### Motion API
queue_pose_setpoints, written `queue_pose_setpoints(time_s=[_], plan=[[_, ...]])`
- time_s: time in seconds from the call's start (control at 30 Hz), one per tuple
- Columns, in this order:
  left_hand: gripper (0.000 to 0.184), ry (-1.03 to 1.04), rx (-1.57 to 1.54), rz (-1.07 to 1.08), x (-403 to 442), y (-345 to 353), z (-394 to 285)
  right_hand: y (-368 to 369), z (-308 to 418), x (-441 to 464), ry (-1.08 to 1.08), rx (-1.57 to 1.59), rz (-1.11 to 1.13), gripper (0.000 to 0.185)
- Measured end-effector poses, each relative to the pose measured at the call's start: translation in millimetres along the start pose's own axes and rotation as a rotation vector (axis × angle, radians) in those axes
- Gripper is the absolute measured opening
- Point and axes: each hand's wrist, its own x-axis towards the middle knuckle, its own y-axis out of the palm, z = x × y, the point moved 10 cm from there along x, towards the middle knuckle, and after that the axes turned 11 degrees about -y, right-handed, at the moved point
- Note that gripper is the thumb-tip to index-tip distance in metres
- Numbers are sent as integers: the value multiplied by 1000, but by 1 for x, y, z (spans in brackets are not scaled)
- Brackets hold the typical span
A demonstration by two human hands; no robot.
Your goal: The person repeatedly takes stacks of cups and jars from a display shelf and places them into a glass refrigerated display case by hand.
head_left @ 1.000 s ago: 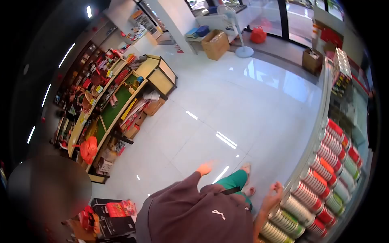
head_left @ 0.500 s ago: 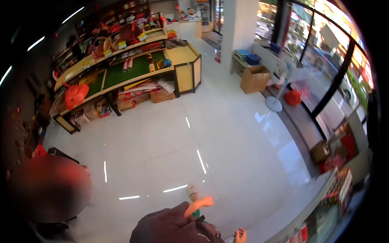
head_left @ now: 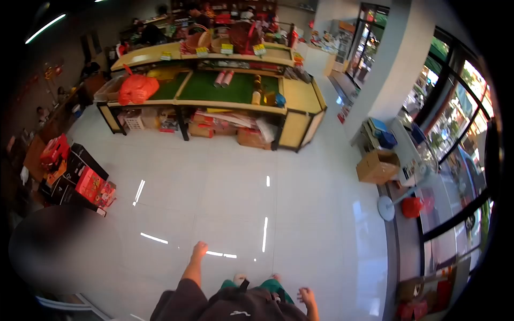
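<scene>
My left hand hangs out in front of my dark top, closed into a loose fist over the tiled floor. I see nothing in it. Lower and to the right, my right hand is beside my body, its fingers loosely curled and slightly apart; no held thing can be made out. Neither hand touches anything. Below me show green shorts and the tip of a light shoe.
A display stand ahead carries a red plastic bag, pink rolls and baskets. Red and black boxes stand at left. A cardboard box, a fan and a red bag line the window side. A blurred dark patch covers the lower left.
My view has turned right-to-left, so the stand now lies straight ahead and the boxes at left show. The counter at lower right has left view. My left arm has swung to the left.
</scene>
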Motion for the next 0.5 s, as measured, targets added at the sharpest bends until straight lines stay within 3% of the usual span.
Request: queue_pose_setpoints(time_s=[0.1,0.17,0.23,0.27,0.3,0.33,0.4,0.5], plan=[[33,-151,-179,-211,-18,-89,24,-11,-83,74,122,-244,280,41],[29,299,438,-227,-6,-80,35,-21,-74,103,254,-303,355,39],[35,14,217,-366,-43,-97,70,-42,-63,143,354,-265,343,37],[31,-222,120,-359,-63,-90,98,-56,-52,164,383,-242,323,36],[29,-346,79,-237,-82,-68,117,-71,-43,183,409,-217,303,36],[28,-442,314,-1,-99,-36,126,-87,-26,206,418,-188,277,35],[31,-504,361,164,-134,4,99,-117,-2,263,423,-140,232,34],[35,-534,304,227,-148,56,39,-131,25,394,459,-287,170,33]])
